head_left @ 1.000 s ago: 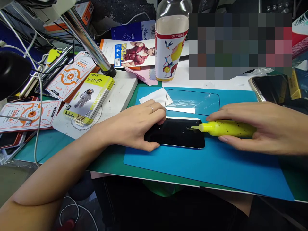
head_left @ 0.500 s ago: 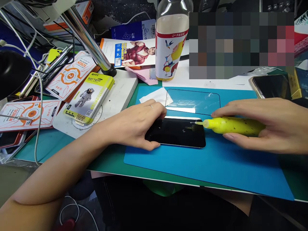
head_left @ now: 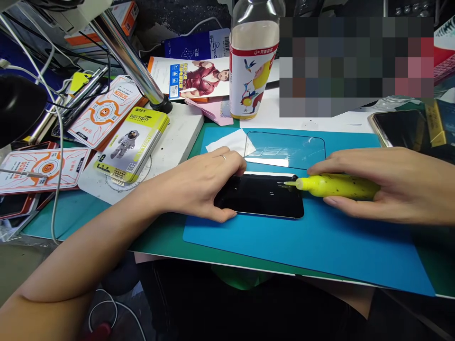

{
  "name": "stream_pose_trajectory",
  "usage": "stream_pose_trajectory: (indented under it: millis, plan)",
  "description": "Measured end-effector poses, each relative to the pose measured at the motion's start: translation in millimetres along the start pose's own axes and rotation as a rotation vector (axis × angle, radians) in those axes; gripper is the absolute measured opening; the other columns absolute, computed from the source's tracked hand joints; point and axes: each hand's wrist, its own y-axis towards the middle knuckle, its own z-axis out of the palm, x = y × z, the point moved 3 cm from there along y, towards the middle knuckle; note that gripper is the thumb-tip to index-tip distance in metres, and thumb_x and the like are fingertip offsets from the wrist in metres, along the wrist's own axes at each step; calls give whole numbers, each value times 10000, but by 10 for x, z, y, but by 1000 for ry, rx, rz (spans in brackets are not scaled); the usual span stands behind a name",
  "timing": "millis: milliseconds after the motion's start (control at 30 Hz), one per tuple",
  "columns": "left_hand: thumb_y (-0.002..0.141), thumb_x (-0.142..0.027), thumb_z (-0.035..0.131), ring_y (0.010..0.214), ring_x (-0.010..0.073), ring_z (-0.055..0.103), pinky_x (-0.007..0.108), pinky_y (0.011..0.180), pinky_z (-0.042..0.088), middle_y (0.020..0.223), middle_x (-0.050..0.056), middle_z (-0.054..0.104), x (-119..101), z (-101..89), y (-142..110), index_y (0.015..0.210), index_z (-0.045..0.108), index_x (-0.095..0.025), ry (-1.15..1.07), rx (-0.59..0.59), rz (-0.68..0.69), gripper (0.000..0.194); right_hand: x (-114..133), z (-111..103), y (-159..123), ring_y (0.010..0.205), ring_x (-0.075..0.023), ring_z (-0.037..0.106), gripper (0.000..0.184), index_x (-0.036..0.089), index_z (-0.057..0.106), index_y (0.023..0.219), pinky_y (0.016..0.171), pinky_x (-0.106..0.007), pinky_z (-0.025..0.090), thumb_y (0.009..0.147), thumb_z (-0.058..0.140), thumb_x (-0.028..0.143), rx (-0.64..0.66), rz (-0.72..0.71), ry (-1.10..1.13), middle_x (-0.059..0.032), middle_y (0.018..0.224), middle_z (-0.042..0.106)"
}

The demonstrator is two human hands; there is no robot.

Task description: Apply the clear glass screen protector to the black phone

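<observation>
A smartphone [head_left: 263,199] lies with its black screen up on the blue mat [head_left: 284,246]. My left hand [head_left: 206,184] grips its left end, thumb along the near edge and fingers at the far edge. In my right hand [head_left: 394,184] is a yellow squeeze bottle [head_left: 334,185], lying almost level. Its thin needle tip points left over the right part of the screen; whether it touches the glass I cannot tell. Just behind the phone rests a clear screen protector [head_left: 284,149] with a dark outline, partly over a white wipe [head_left: 229,141].
A tall drink bottle [head_left: 253,71] stands behind the mat. At the left are a yellow battery box [head_left: 130,144], screen boxes [head_left: 106,111] and a metal lamp pole [head_left: 130,57]. Another phone [head_left: 400,127] lies at the back right. A white cable [head_left: 59,175] hangs over the table's left edge.
My right hand drew the yellow squeeze bottle back to the right, then brought it left again over the screen. My left hand and the phone have barely shifted.
</observation>
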Motion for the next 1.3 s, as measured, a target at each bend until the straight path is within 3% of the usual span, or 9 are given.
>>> stream_pose_trajectory:
  millis: [533, 1300]
  plan:
    - [865, -398, 790, 1107, 305, 626, 421, 899, 510, 1238, 147, 665, -2, 0, 1, 1070, 384, -244, -8, 16, 2, 480, 14, 2, 8, 659, -192, 752, 294, 271, 750, 1179, 533, -287, 572, 991, 625, 460, 9, 22, 16, -26, 934, 827]
    - [861, -349, 804, 1084, 296, 611, 406, 898, 492, 1198, 139, 657, -23, 3, 5, 1036, 381, -238, 17, 15, 13, 471, 36, 22, -4, 676, -139, 760, 285, 277, 699, 1232, 537, -220, 593, 1063, 555, 456, -14, -65, -91, -2, 934, 809]
